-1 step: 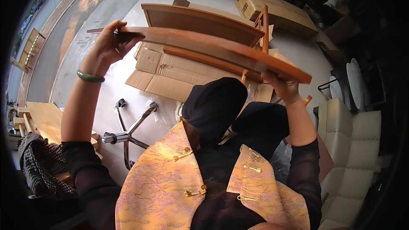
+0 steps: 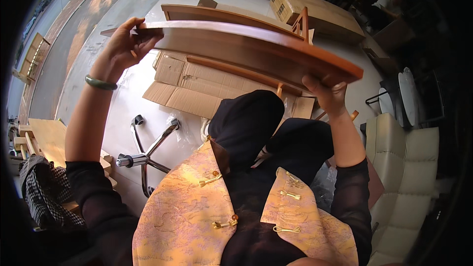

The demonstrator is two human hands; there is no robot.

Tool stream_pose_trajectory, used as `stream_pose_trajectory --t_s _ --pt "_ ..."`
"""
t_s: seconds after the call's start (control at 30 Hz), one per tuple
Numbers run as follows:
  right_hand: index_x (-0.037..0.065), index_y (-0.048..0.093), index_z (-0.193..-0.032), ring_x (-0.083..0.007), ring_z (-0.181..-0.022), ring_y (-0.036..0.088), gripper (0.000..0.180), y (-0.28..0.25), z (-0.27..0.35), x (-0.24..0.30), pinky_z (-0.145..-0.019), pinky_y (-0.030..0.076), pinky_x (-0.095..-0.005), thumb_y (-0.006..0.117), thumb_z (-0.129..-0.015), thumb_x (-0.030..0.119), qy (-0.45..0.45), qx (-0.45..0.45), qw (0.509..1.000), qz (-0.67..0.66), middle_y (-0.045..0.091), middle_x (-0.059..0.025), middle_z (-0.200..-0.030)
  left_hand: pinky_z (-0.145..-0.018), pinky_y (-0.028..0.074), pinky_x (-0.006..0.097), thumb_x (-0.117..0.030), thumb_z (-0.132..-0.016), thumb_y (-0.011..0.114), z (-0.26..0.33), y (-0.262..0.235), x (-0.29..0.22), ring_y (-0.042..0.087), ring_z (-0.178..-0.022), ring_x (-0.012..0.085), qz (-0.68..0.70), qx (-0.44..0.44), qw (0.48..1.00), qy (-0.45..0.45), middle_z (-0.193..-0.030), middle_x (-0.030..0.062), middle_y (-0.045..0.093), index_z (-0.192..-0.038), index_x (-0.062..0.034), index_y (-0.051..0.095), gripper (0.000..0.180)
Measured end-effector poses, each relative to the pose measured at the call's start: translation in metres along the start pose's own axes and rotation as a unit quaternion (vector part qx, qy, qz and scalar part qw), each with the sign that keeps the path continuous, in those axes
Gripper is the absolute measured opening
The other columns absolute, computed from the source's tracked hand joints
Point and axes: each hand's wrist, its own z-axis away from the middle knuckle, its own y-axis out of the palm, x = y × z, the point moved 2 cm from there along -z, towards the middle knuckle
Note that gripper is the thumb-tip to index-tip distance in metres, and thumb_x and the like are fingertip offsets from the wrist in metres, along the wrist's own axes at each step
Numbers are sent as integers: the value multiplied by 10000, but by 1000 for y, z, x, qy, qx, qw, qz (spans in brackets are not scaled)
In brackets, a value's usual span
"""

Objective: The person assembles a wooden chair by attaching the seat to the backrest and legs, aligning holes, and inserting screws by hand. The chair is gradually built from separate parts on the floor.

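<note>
Long curved wooden panel (image 2: 246, 49), reddish-brown, is held up in the air in front of the chest, long axis running from upper left down to lower right, slightly tilted so the right end sits lower. Left hand (image 2: 120, 44) is clenched on the left end, fingers wrapped over the top edge; right hand (image 2: 327, 96) grips the right end from below, thumb side up against the underside. Both hands sit at opposite ends, so neither is nearer the middle. Directly behind the panel lies a second similar wooden piece (image 2: 221, 15) with an upright wooden frame part (image 2: 301, 22) next to it. Below it, flattened cardboard (image 2: 197, 81) is spread on the floor (image 2: 123, 113). Chrome chair base (image 2: 148, 155) lies lower left, near the left forearm. Cream padded chair (image 2: 409, 167) is at right, large carton (image 2: 315, 12) farther back.
</note>
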Motion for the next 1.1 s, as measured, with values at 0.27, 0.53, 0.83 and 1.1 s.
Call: stream_pose_trajectory --t_s 0.27,0.53,0.83,1.1 --pt "-67 631 -1053 -232 -858 685 278 7 -47 -6 -794 596 -386 706 -884 141 350 -100 905 -219 672 -156 -964 -1035 448 423 -364 -844 738 8 60 7 557 -1213 308 -449 68 802 389 -1331 171 546 -1386 5 409 734" --pt "-126 489 -1218 -273 -904 694 431 -1 28 -61 -803 595 -381 655 -895 107 496 -154 806 -284 631 -234 -1038 -1091 314 538 -163 -790 692 67 -9 230 466 -1284 328 -830 125 278 468 -1408 132 477 -1375 -111 470 628" --pt "70 576 -1019 -162 -634 544 396 -17 22 -116 -512 423 -279 612 -906 447 572 -124 777 -230 611 -84 -873 -771 502 408 55 -721 586 16 -22 198 592 -900 334 -765 70 469 436 -952 117 617 -1037 -51 597 333" --pt "36 616 -1021 -28 -444 312 292 -110 43 -95 -385 243 -181 525 -998 313 411 -122 859 -281 488 32 -674 -759 484 440 3 -798 646 -32 47 90 599 -906 376 -824 85 451 331 -925 148 630 -1034 -39 561 255"
